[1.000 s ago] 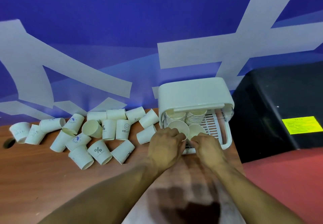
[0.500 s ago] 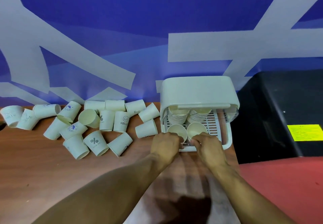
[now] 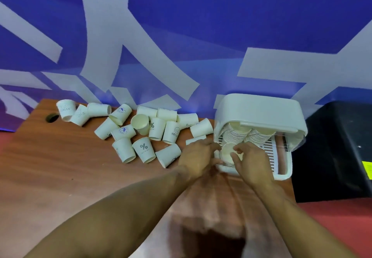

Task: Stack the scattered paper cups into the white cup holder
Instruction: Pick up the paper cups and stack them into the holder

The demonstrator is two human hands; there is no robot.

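Left grip (image 3: 198, 155) and right grip (image 3: 251, 163) are both clenched on the same paper cup (image 3: 227, 154). On my feed the left fingers curl against its left side, while the right thumb and fingers pinch its rim from the right. That cup lies on its side, mouth toward me, at the front left of the white cup holder (image 3: 259, 108), just in front of the left stack (image 3: 235, 134). A second stack (image 3: 259, 135) lies beside it to the right, and both run back under the holder's lid, over the slatted tray (image 3: 268, 154).

The holder sits at the right end of the wooden bench (image 3: 60, 167). The loose cups (image 3: 157, 128) lie in a jumble to its left, most tipped over, some printed with "HELLO" or a percent sign. One of them is partly hidden behind my left grip. I see a black case (image 3: 332, 147) just right of the holder and a blue backdrop (image 3: 181, 26) with white shapes behind the bench.
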